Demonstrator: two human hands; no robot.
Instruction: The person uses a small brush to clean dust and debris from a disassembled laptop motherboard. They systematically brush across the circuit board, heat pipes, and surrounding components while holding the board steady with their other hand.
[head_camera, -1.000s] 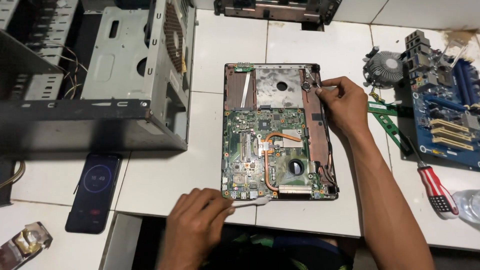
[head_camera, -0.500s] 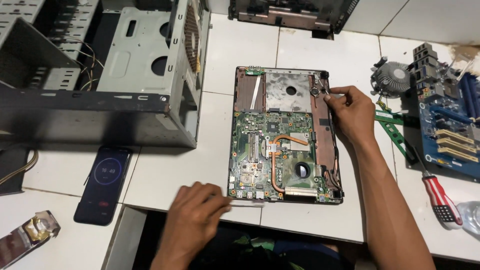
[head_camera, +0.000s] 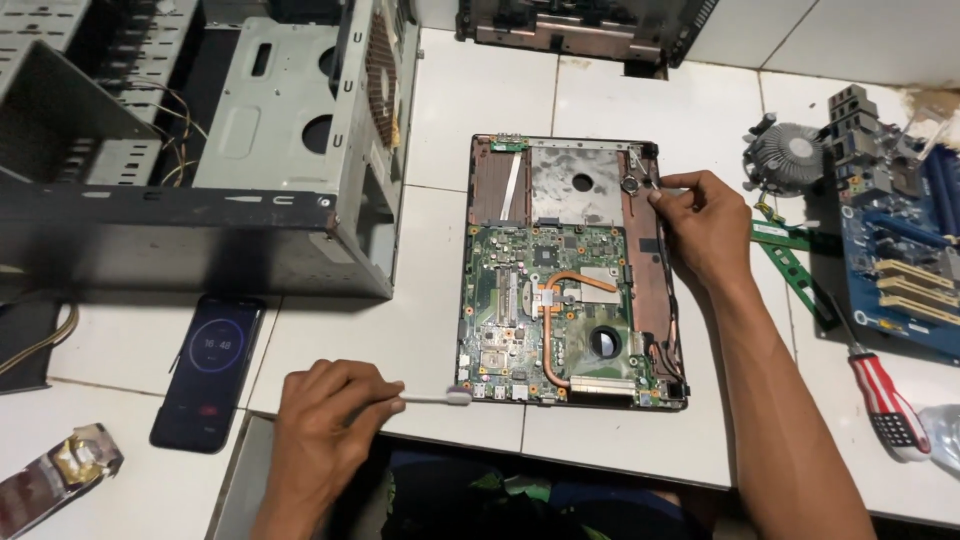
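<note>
We see an opened laptop base (head_camera: 570, 270) lying flat on the white tiled table (head_camera: 440, 320), its shell holding a green board (head_camera: 520, 320) with a copper heat pipe (head_camera: 560, 310) curving across it, a silver shield plate (head_camera: 575, 185) in the upper half and a round fan opening (head_camera: 605, 343) low on the right side. Our right hand (head_camera: 705, 225) rests at the shell's upper right edge, fingers pinched on a small part by the hinge corner (too small for us to tell what it is). Our left hand (head_camera: 335, 415) is closed around a thin white brush (head_camera: 430, 398), whose tip touches the shell's lower left corner. To the left stands an open grey PC case (head_camera: 250, 160), with loose wires and a drive cage showing inside. Just below it lies a dark phone (head_camera: 208, 370) with a lit round dial on its screen, and near the bottom left corner a crumpled gold-foil wrapper (head_camera: 65, 465). On the right we see a round cooler (head_camera: 790, 155), green memory sticks (head_camera: 790, 255), a blue motherboard (head_camera: 900, 270) and a red-and-white-handled screwdriver (head_camera: 885, 400). Another dark chassis (head_camera: 585, 30) lies at the top edge.
</note>
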